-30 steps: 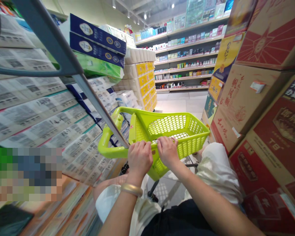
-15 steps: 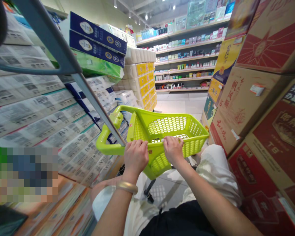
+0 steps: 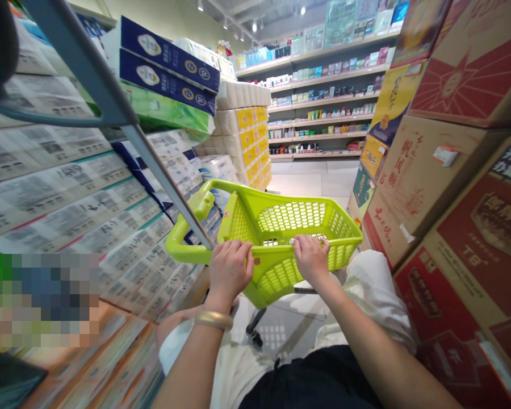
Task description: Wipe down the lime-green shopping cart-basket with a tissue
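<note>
A lime-green plastic shopping cart (image 3: pixel 298 218) stands tilted in the aisle in front of me, its basket holding nothing I can see. My left hand (image 3: pixel 229 268), with a gold bangle on the wrist, is closed on the near rim of the basket. My right hand (image 3: pixel 310 257) grips the same rim a little to the right, fingers curled over it with something small and white under them. The cart's looped handle (image 3: pixel 186 236) sticks out to the left. My knees in light trousers show on both sides of the cart.
Stacked packs of tissue and toilet paper (image 3: pixel 68 199) fill the left side behind a grey metal frame (image 3: pixel 123 122). Brown and red cardboard cartons (image 3: pixel 447 176) are piled on the right. The tiled aisle floor (image 3: pixel 310 179) runs ahead to product shelves (image 3: pixel 323 96).
My two hands have moved apart along the basket rim, the left going left and the right going right. The cart has turned slightly and dropped a little in view.
</note>
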Available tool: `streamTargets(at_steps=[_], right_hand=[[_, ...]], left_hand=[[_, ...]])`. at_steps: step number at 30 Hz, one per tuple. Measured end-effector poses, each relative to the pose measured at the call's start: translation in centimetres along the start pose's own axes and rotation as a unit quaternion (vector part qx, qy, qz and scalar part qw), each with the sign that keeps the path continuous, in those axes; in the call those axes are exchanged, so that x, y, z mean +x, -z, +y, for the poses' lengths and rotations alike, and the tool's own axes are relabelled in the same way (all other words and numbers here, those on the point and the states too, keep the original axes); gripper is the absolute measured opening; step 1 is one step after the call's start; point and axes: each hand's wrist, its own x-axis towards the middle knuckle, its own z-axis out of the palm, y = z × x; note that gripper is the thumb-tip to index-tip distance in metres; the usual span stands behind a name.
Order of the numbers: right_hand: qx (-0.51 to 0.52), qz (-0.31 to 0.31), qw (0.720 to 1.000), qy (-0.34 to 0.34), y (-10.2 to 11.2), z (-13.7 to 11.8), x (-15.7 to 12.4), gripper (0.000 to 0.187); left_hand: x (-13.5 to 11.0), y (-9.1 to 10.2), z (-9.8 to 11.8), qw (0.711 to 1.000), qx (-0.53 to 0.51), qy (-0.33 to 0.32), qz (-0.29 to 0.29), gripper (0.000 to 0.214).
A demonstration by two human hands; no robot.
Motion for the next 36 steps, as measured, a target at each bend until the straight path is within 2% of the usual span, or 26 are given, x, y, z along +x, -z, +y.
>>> streamTargets(at_steps=[4,6,8,11,14,18,22,26,31,33,36], right_hand=[[-0.010,0.016,1.000,-0.002,-0.2,0.3,0.0,0.026],[-0.012,0.018,1.000,-0.001,-0.2,0.0,-0.2,0.026],[-0.014,0.018,1.000,-0.002,-0.2,-0.2,-0.3,0.025],[-0.013,0.015,1.000,-0.002,0.0,-0.1,-0.4,0.025],[-0.013,0.010,1.000,-0.007,0.2,-0.2,-0.3,0.025],[0.007,-0.001,1.000,0.004,0.0,-1.9,-0.3,0.023],[0.045,-0.024,0.998,0.029,-0.3,-3.8,-0.5,0.022],[0.029,-0.024,0.999,0.039,-0.1,-2.5,-0.6,0.022],[-0.020,0.003,1.000,-0.008,0.3,0.1,-0.7,0.023],[-0.018,0.002,1.000,-0.012,0.2,-0.4,-0.6,0.022],[0.008,-0.018,1.000,0.006,-0.3,-2.6,-0.5,0.021]], left_hand=[[0.1,0.3,0.4,1.000,-0.003,0.030,-0.005,0.038],[0.2,0.4,1.4,0.999,0.007,0.043,0.010,0.041],[0.4,0.1,2.7,1.000,-0.002,0.028,0.005,0.040],[0.5,-1.0,4.7,0.998,-0.043,-0.016,-0.035,0.044],[0.3,-2.6,5.8,0.997,-0.045,-0.015,-0.063,0.050],[-0.3,-3.8,5.8,0.996,-0.038,-0.015,-0.080,0.060],[-0.5,-3.7,5.4,0.995,-0.047,-0.020,-0.086,0.057],[-0.6,-3.5,5.0,0.995,-0.040,-0.016,-0.086,0.061],[-0.8,-3.7,4.9,0.996,-0.033,-0.011,-0.082,0.061],[-0.7,-3.8,5.0,0.996,-0.032,-0.005,-0.082,0.060],[-0.7,-3.9,5.0,0.996,-0.034,0.002,-0.079,0.061]])
